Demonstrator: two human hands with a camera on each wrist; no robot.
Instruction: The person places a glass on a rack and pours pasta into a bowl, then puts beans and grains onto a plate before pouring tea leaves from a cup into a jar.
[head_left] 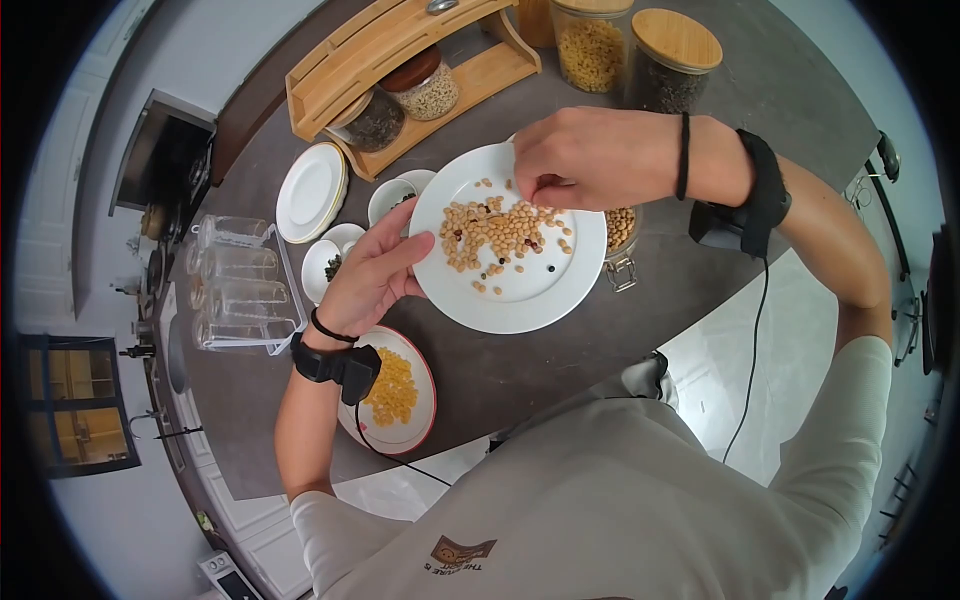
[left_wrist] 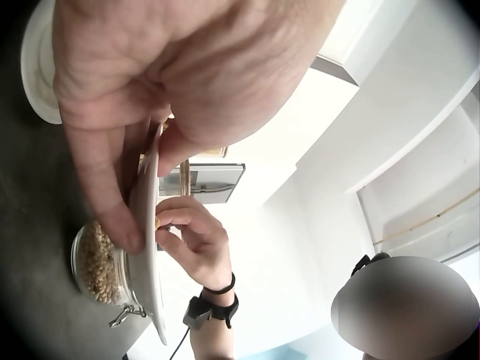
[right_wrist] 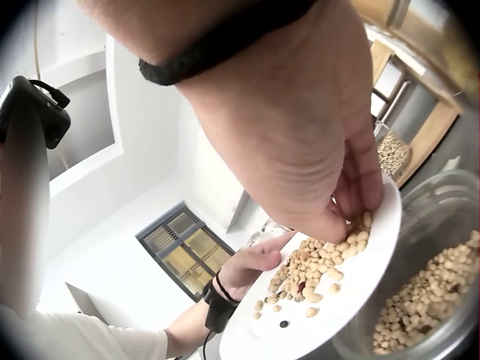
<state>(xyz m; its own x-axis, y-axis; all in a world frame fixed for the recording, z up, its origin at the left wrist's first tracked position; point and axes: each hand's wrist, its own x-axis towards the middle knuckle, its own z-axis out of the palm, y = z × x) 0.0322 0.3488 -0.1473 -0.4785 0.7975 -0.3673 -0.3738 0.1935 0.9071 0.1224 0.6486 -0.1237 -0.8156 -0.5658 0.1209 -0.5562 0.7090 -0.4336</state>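
A white plate [head_left: 508, 310] with soybeans [head_left: 500, 228] and a few dark and red beans is held up by the left hand [head_left: 372, 268], thumb over the rim and fingers beneath. In the left wrist view the left hand [left_wrist: 150, 82] grips the plate [left_wrist: 152, 277] edge-on. The right hand [head_left: 590, 160] reaches over the plate's far right part, fingers curled down at the beans. The right wrist view has the right hand's [right_wrist: 300, 142] fingertips among the soybeans [right_wrist: 307, 266]; whether they pinch any is hidden. Beside the plate is an open glass jar of soybeans [right_wrist: 427, 300].
A red-rimmed plate with yellow pieces [head_left: 393, 388] lies near the left forearm. Glass mugs in a rack [head_left: 240, 285], small white bowls [head_left: 318, 268] and stacked plates [head_left: 312, 192] are at left. A wooden rack [head_left: 400, 75] and lidded jars [head_left: 675, 55] stand at the back.
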